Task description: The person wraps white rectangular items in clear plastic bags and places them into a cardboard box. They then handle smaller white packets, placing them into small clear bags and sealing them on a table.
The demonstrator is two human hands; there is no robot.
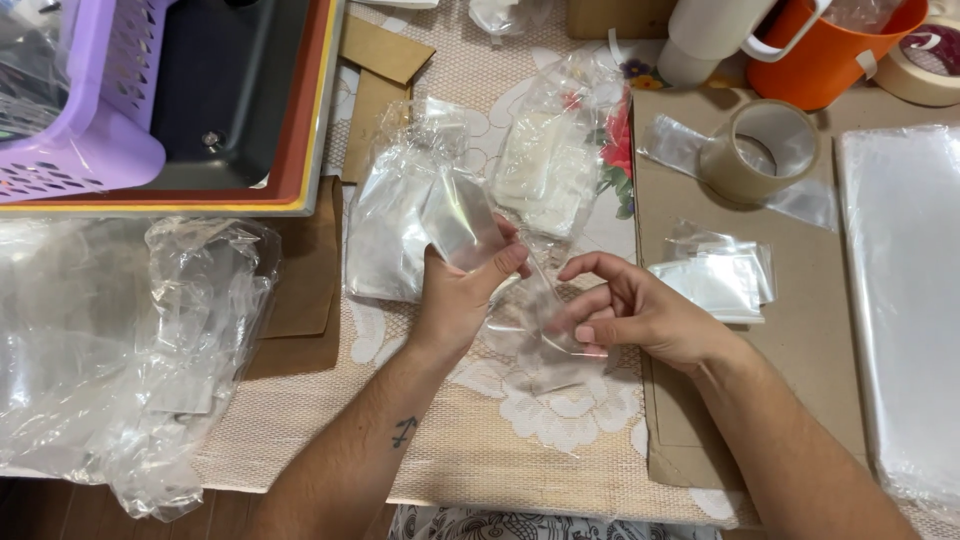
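While the left hand [455, 300] pinches a small clear plastic bag [462, 222] between thumb and fingers and holds it upright above the table, the right hand [635, 315] rests just beside it with fingers loosely curled, its fingertips touching a second crumpled clear bag [530, 345] that lies on the lace tablecloth [560, 410]. The two hands are close together but not touching. Just behind the held bag lies a heap of clear cellophane wrappers [545, 165], some holding pale flat contents. Right of the held bag, on a sheet of brown cardboard [800, 330], sits a small stack of folded clear bags [720, 280], and beyond it a roll of clear packing tape [762, 150]. Farther right of the held bag lies a flat pile of large clear sheets [900, 290]. Behind the tape stand an orange tub [830, 60] and a white mug [705, 35], with a roll of paper tape [930, 60] beside them. Left of the held bag is a large bundle of crumpled plastic film [150, 350], and behind that a lilac plastic basket [90, 110] resting in a dark tray [250, 100].
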